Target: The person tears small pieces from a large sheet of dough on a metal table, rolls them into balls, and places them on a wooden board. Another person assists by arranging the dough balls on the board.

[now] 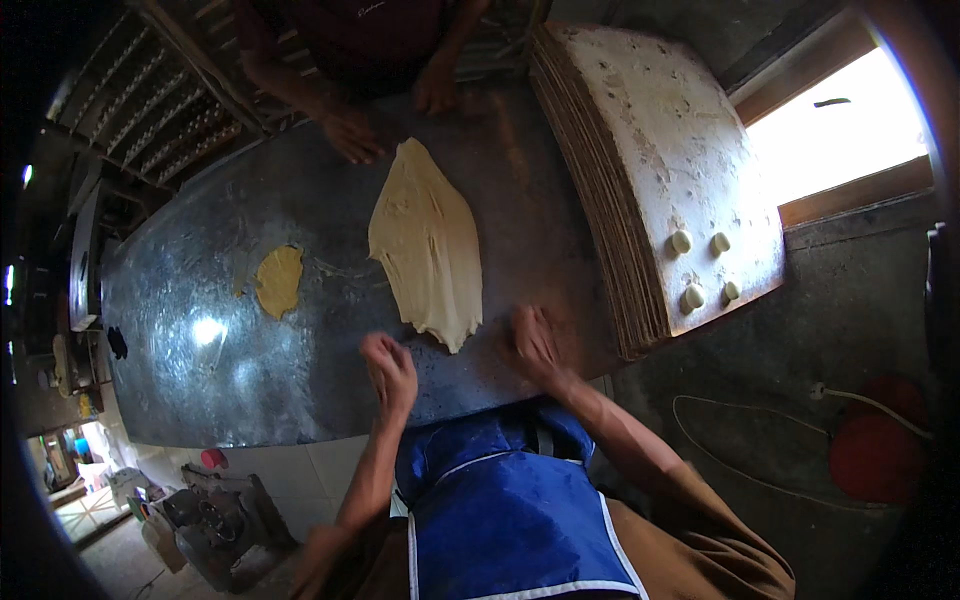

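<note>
A long, flattened sheet of pale dough point(431, 240) lies on a dark, smooth worktable point(322, 405), with a ragged near end and lengthwise folds. My left hand point(390, 367) hovers just off its near left corner, fingers curled and nothing visible in them. To the right of that end is my right hand point(534, 337), blurred, its fingers bunched together and apart from the dough. A smaller, yellower flat piece of dough point(280, 282) rests on the table to the left.
Across the table stands another person, one hand point(352, 135) beside the dough's far tip. A tall stack of boards point(622, 135) rises at the right, several small white dough pieces point(694, 295) on top. Behind it is a bright window point(840, 127). Machinery point(217, 517) sits at lower left.
</note>
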